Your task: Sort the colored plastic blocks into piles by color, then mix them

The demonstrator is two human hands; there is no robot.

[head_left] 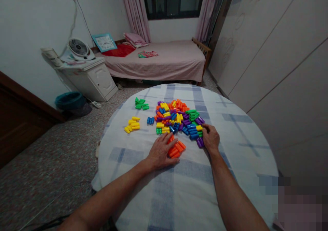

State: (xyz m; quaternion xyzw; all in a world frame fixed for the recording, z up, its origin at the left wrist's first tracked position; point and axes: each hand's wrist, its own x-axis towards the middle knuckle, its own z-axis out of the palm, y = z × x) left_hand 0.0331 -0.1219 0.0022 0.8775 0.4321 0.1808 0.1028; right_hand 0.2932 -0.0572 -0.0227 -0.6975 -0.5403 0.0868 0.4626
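Well, the left hand point(161, 152) lies open, pressed against orange plastic pegs point(175, 149) mid-table on the round cloth-covered table point(225, 176); the right hand point(210, 139) curls over purple pegs point(200, 142), possibly gripping them, beside a multicoloured heap point(174, 116).

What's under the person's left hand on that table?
The left hand rests on a white, blue-checked tablecloth, its fingers touching orange plastic pegs. The cloth directly beneath the palm is covered, so anything lying there cannot be seen.
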